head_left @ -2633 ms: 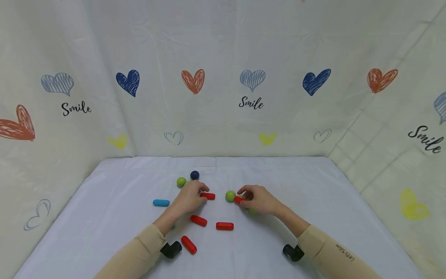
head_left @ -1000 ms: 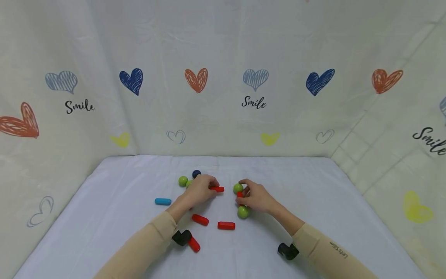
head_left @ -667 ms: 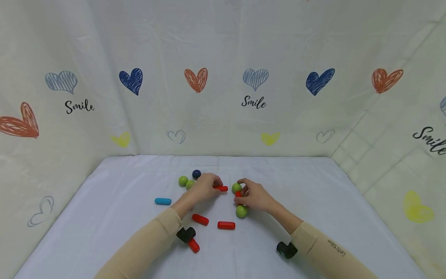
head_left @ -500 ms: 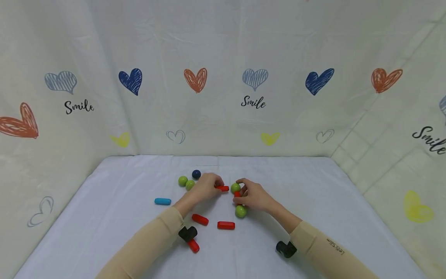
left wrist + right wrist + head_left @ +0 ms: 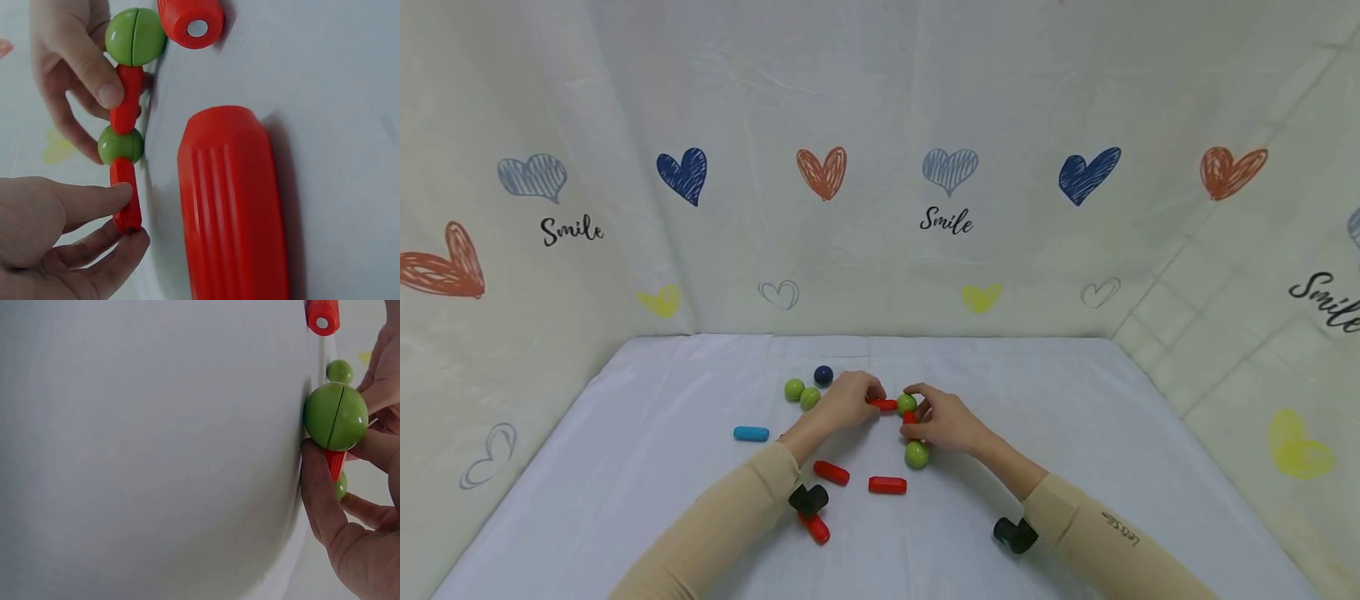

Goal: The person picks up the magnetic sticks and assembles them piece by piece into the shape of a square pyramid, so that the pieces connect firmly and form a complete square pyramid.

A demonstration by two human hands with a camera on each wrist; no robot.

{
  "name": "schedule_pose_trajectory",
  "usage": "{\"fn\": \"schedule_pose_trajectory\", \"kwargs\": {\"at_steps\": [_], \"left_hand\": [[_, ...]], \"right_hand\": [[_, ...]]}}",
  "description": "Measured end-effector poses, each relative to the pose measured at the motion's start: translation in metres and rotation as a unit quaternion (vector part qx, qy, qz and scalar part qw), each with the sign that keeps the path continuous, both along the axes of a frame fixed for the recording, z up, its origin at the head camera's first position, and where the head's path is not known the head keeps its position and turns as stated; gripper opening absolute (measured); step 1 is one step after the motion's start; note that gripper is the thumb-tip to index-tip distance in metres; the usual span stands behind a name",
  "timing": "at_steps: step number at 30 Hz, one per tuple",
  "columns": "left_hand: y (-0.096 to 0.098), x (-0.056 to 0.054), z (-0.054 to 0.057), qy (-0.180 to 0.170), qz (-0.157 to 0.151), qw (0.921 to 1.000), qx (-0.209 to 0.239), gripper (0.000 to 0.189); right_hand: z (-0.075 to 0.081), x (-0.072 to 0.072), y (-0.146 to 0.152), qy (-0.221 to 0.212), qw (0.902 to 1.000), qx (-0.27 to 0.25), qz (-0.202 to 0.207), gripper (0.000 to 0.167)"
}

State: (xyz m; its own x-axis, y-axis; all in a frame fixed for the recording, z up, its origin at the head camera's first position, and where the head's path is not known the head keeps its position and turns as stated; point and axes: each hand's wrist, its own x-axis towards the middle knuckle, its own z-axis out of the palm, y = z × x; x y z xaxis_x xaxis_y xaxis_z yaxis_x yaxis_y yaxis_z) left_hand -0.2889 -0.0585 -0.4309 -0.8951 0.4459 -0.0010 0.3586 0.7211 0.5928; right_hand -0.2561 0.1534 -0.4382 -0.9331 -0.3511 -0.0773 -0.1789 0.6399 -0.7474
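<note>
My left hand (image 5: 848,400) pinches a red magnetic rod (image 5: 129,212) between thumb and fingers. One end of that rod meets a green ball (image 5: 907,404), touching it in the left wrist view. My right hand (image 5: 951,423) pinches a second red rod (image 5: 130,81), which joins this ball to a nearer green ball (image 5: 336,417). Its index finger reaches to the far ball. Together the two rods and two balls form a bent chain low over the white tablecloth. Fingers partly cover both rods.
Two green balls (image 5: 810,398) and a dark blue ball (image 5: 823,375) lie beyond my left hand. A blue rod (image 5: 751,433) lies to the left. Nearer are loose red rods (image 5: 887,485), one partly under the left wrist's black camera (image 5: 808,500).
My left hand has moved right with its red rod until the rod meets the far green ball. My right hand has turned its rod and balls and shifted slightly left.
</note>
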Motion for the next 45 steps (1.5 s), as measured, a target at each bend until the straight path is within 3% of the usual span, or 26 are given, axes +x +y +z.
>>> {"fn": "schedule_pose_trajectory", "kwargs": {"at_steps": [18,32,40,45], "left_hand": [[-0.018,0.006,0.004,0.015,0.011,0.9993,0.033,0.022],[-0.048,0.007,0.009,0.026,0.074,0.9954,0.056,0.023],[-0.065,0.011,0.006,0.027,0.094,0.9927,0.071,0.025],[-0.074,0.012,0.01,0.018,0.112,0.9896,0.088,0.026]], "right_hand": [[-0.002,0.002,0.001,0.0,1.0,0.007,-0.007,0.059],[0.001,0.002,0.0,-0.008,0.9999,0.008,-0.005,0.06],[0.001,0.002,-0.001,-0.008,1.0,0.001,-0.003,0.06],[0.002,0.002,0.0,-0.007,1.0,0.004,-0.003,0.06]]}}
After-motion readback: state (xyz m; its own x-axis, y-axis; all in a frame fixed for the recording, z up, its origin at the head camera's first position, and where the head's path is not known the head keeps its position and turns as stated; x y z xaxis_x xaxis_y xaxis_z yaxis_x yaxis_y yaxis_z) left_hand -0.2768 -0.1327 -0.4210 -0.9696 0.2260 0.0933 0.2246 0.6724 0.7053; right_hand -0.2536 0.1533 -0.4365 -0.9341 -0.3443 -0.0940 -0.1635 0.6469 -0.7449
